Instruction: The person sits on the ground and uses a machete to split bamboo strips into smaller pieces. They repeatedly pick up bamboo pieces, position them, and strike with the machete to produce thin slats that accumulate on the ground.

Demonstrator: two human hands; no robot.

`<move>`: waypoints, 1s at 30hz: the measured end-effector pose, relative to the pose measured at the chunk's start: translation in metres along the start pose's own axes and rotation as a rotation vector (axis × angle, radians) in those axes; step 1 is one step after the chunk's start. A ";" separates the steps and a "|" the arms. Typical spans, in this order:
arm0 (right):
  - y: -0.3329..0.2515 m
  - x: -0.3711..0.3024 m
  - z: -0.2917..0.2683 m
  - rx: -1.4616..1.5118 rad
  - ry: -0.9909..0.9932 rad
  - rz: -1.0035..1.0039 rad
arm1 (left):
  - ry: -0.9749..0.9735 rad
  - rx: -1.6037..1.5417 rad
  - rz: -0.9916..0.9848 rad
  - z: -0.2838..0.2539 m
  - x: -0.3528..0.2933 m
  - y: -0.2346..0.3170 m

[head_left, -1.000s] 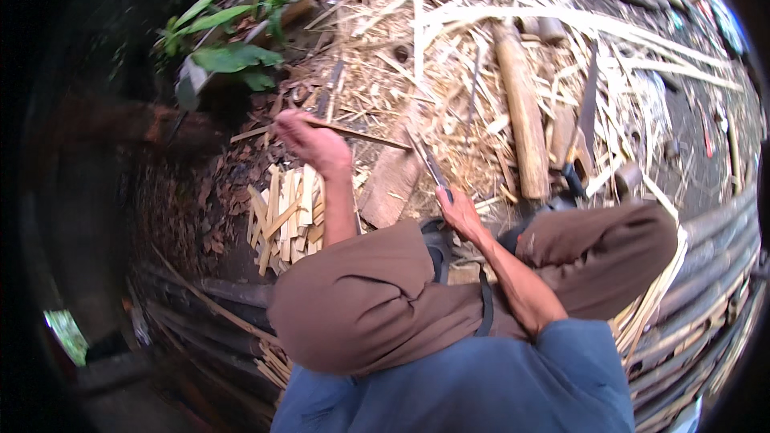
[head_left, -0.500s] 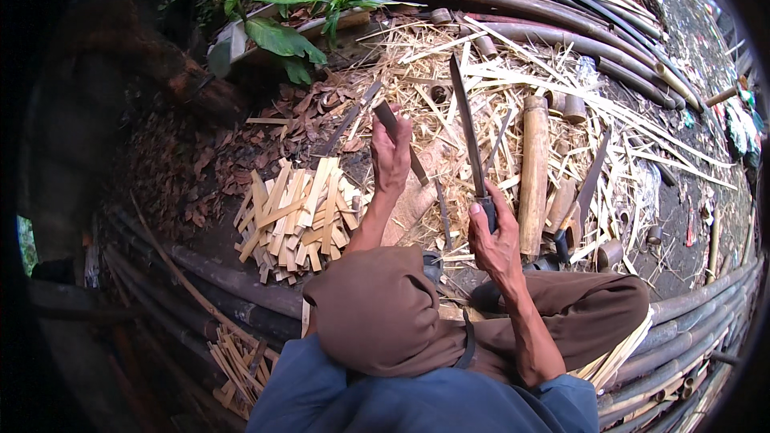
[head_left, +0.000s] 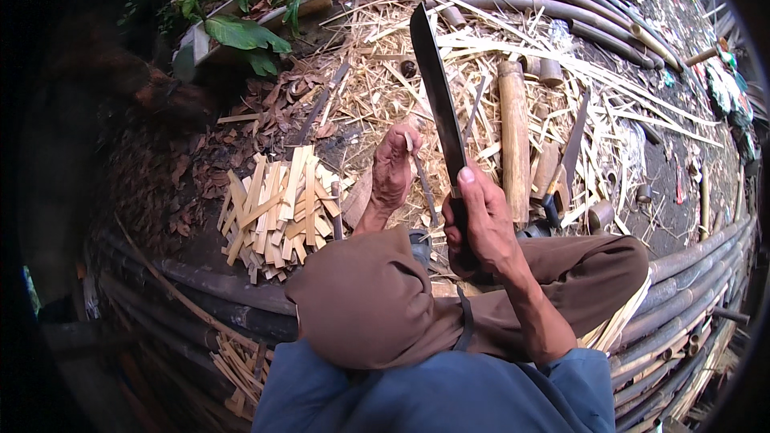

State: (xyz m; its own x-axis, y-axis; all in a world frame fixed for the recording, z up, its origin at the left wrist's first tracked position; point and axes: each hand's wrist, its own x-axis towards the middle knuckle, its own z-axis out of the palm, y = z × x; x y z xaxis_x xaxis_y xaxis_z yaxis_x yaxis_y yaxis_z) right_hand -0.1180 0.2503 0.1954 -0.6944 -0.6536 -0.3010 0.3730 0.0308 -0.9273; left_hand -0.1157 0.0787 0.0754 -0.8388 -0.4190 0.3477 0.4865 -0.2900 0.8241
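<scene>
Raised since a moment ago, right hand point(head_left: 481, 224) grips long blade point(head_left: 437, 96) pointing up-frame; left hand point(head_left: 393, 172) pinches thin bamboo sliver point(head_left: 421, 180) just left of it.

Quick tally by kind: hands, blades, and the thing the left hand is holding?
Hands: 2, left hand, right hand
Blades: 2, machete in the right hand, another blade on the ground
Thin bamboo sliver: 1
Total: 5

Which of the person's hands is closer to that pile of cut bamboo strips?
Left. The left hand is just right of the strip pile; the right hand, gripping the blade, is farther right.
</scene>
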 end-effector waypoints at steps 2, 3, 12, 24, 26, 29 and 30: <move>-0.003 -0.002 0.004 0.046 0.018 0.072 | 0.000 0.012 0.011 0.001 -0.004 -0.005; 0.002 -0.001 0.005 0.044 0.024 0.054 | -0.029 0.013 0.026 -0.002 -0.005 -0.007; 0.010 -0.001 0.004 0.042 -0.020 0.068 | -0.057 -0.015 -0.113 0.006 -0.013 -0.006; 0.005 -0.005 0.008 0.032 -0.026 0.086 | -0.053 0.003 -0.099 0.002 -0.014 -0.009; 0.005 -0.006 0.008 0.039 -0.028 0.085 | -0.052 -0.012 -0.103 0.004 -0.014 -0.007; 0.005 -0.006 0.008 0.039 -0.034 0.073 | -0.057 -0.024 -0.135 0.002 -0.015 -0.006; 0.005 -0.006 0.008 0.037 -0.037 0.068 | -0.060 -0.026 -0.150 0.001 -0.015 -0.006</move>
State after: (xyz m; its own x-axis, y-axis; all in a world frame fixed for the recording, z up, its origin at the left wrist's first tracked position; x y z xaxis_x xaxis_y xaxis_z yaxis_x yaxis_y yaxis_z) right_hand -0.1071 0.2479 0.1938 -0.6434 -0.6785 -0.3544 0.4416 0.0491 -0.8958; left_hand -0.1064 0.0880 0.0657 -0.9150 -0.3178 0.2484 0.3605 -0.3683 0.8570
